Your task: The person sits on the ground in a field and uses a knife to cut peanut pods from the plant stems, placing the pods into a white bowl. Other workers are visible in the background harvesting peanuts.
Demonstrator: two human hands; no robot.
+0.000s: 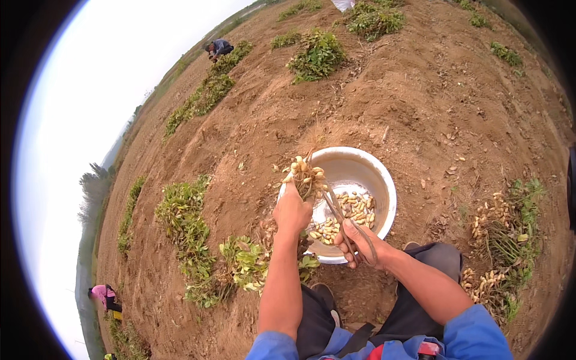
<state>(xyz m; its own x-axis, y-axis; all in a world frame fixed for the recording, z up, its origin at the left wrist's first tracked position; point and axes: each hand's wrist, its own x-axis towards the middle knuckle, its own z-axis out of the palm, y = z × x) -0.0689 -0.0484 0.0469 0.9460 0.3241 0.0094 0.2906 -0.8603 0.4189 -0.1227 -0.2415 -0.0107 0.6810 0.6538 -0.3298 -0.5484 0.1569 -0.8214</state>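
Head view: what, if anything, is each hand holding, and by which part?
Left hand: peanut plant, just below its pods; fingers hide the exact grip. Right hand: scissors, by the handles.

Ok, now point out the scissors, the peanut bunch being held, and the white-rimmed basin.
Scissors [336, 210]: head view, on the blades.
Peanut bunch [308, 178]: head view, on the pods near its middle.
Basin [347, 171]: head view, on its bare inner surface.
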